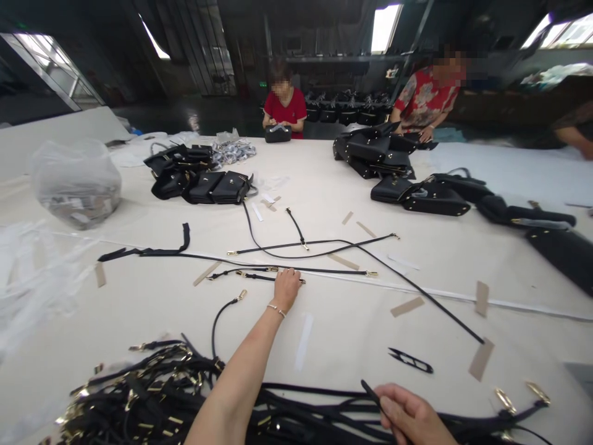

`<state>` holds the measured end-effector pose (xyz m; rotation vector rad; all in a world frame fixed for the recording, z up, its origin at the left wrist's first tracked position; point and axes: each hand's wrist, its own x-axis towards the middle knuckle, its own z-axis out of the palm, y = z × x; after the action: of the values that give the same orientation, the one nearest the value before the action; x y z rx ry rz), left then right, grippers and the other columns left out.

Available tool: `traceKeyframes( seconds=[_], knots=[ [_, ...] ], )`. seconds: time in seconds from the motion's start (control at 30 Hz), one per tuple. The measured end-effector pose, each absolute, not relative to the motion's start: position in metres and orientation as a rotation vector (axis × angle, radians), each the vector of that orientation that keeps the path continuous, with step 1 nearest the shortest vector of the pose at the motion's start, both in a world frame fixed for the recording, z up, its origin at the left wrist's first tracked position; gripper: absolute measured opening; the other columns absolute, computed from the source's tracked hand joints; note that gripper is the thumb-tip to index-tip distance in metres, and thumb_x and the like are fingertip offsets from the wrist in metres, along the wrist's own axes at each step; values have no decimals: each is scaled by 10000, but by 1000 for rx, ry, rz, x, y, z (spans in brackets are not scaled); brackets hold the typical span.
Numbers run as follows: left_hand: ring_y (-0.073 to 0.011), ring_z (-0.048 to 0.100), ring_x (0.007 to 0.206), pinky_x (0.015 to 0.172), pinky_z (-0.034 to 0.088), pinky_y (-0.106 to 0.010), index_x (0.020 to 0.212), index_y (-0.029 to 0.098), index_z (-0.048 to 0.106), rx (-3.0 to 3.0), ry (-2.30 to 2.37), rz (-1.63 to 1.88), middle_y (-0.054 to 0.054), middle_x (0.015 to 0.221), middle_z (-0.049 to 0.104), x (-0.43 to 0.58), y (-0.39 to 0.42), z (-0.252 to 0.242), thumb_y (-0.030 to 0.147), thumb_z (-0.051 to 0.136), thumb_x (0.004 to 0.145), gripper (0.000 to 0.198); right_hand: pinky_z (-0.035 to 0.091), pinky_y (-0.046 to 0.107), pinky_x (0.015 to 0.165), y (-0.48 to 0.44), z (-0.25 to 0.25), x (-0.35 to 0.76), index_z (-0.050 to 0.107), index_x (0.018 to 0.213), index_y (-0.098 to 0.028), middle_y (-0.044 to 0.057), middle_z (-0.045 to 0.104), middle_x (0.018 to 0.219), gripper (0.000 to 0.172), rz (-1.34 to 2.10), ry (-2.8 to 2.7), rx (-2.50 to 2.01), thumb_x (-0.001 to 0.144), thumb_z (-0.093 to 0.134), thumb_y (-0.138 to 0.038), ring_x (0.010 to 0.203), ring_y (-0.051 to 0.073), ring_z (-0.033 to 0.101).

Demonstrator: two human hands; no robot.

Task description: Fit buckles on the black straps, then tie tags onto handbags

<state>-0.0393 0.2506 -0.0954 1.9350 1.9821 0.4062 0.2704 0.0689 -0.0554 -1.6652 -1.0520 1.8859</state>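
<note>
Stretched out over the table, my left hand (287, 287) has its fingers closed over a short black strap (259, 277) with gold hardware. Its far end shows just right of my fingers. Close by, a longer black strap (324, 270) with a gold clip runs behind my fingertips. My right hand (410, 413), low in the view, pinches a black strap (370, 390), its tip pointing up and left. Beneath both arms lies a big tangled heap of black straps (152, 395) with gold clips. A pair of black thread snips (411, 360) rests above my right hand.
Black handbags are piled at the left (213, 187) and right (370, 151) of the white table (343, 340). A bulging plastic bag (76, 182) stands at far left. Brown paper strips (482, 298) are scattered about. Across the table, a person in red (290, 108) handles a bag; others stand right.
</note>
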Motion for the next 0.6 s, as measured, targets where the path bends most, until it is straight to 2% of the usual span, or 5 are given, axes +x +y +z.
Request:
traceKeyframes(
  seconds=[0.07, 0.17, 0.23, 0.43, 0.6],
  knots=[
    [-263, 586, 1018, 941, 412, -423, 888, 167, 624, 1898, 1972, 462, -88, 943, 656, -36, 242, -90, 137, 636, 830, 66, 291, 208, 428, 70, -48, 268, 640, 883, -172, 6, 621, 632, 547, 1800, -1080, -1632, 662, 727, -665, 446, 89, 445],
    [-202, 617, 904, 864, 466, -349, 957, 175, 600, 1837, 1895, 594, -47, 908, 676, -28, 217, -65, 185, 640, 843, 121, 434, 253, 545, 73, -27, 264, 609, 866, -193, 16, 655, 699, 462, 1672, -1151, -1567, 720, 704, -621, 576, 145, 554],
    [-156, 622, 866, 819, 487, -285, 1019, 197, 587, 1825, 1800, 690, -17, 937, 683, -20, 190, -38, 233, 624, 863, 165, 459, 269, 594, 74, -6, 259, 598, 862, -199, 20, 661, 745, 429, 1620, -1200, -1532, 748, 685, -603, 631, 159, 569],
    [-153, 581, 794, 769, 469, -271, 977, 188, 709, 1563, 1293, 1136, -27, 878, 671, 4, 90, 52, 250, 683, 803, 187, 298, 225, 481, 59, 66, 234, 580, 898, -208, 4, 622, 789, 426, 1687, -1318, -1441, 792, 635, -617, 583, 121, 452],
    [-156, 568, 779, 731, 460, -266, 1044, 197, 739, 1352, 1118, 1157, -31, 865, 644, 22, 27, 83, 291, 703, 793, 270, 261, 223, 501, 30, 96, 223, 584, 886, -200, -9, 599, 754, 439, 1740, -1335, -1322, 788, 662, -621, 580, 110, 412]
  ],
)
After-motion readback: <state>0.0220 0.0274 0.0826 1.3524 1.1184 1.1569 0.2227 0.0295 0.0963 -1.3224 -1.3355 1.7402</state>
